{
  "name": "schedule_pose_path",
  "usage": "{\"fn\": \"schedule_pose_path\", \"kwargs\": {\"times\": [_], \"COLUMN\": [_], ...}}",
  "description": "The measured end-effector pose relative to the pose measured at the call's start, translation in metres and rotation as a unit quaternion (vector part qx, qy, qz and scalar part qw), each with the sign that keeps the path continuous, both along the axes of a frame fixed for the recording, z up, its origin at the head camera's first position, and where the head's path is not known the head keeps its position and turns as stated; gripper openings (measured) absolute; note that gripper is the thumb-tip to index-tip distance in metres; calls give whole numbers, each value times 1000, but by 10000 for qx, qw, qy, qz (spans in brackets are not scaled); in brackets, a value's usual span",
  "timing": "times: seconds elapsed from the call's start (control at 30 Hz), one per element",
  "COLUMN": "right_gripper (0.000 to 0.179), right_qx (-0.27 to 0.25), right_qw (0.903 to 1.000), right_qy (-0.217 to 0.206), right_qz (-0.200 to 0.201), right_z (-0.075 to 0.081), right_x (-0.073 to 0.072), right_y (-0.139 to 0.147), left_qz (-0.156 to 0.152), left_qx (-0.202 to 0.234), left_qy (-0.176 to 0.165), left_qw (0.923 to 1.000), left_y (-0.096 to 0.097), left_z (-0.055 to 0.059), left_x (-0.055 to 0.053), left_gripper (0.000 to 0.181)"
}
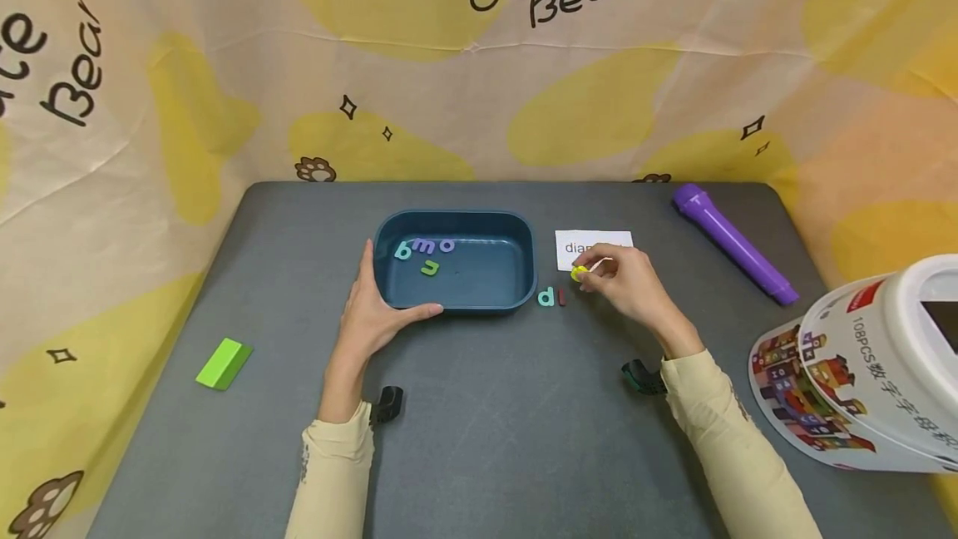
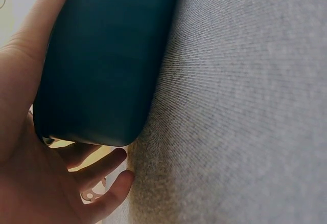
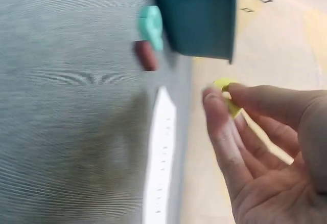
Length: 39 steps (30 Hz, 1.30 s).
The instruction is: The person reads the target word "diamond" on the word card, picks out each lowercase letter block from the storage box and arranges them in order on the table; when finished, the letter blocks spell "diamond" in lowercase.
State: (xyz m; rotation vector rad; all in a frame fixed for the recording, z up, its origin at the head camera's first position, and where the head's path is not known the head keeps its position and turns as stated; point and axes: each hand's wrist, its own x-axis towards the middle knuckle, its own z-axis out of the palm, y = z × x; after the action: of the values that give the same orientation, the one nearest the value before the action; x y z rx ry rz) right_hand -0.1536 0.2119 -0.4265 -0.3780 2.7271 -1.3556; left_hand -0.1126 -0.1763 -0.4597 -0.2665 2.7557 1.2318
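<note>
At twelve on the bench [image 1: 486, 439], blue tray [image 1: 479, 227]; my left hand [image 1: 372, 313], fingers outstretched, rests against its eight-o'clock corner, thumb along the near side. Toward one, my right hand [image 1: 627, 283] pinches a yellow piece [image 1: 579, 273] between thumb and fingertips, raised near the white card [image 1: 599, 238]; teal letter d [image 1: 550, 296] and red piece [image 1: 562, 298] lie at seven to eight o'clock from it.

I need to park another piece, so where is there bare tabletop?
A broad bare patch of table lies on the near side of the tray, between left sleeve and right sleeve. Another lies between the green block and left hand. It is crowded right of the tray: teal d, red piece, word card and right hand pinching a yellow piece.
</note>
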Motion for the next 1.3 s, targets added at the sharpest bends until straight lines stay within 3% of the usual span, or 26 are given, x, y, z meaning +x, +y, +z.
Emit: {"fn": "schedule_pose_path", "kwargs": {"times": [0.27,0.53,0.9,1.1,1.2,1.3], "right_gripper": [8,11,10,16,20,25], "right_qx": [491,625,634,960,705,341], "right_qw": [9966,9927,9920,9863,9886,9931], "right_qy": [-337,-722,-661,-498,-107,415], "right_qz": [-576,-738,-865,-1247,-1326,-1043], "right_z": [-22,-29,-31,-17,-5,4], "right_x": [4,7,6,8,7,4], "right_y": [4,4,-3,-17,-35,-58], "left_qz": [18,23,28,24,30,36], "left_qx": [-20,5,-53,-41,-6,4], "left_qy": [24,13,-12,-11,6,14], "left_qw": [10000,10000,10000,10000,10000,10000], "left_y": [1,1,1,1,1,1], "left_z": [0,1,1,1,1,2], "left_x": [0,0,0,1,1,1], "left_gripper": [151,151,151,152,151,151]}}
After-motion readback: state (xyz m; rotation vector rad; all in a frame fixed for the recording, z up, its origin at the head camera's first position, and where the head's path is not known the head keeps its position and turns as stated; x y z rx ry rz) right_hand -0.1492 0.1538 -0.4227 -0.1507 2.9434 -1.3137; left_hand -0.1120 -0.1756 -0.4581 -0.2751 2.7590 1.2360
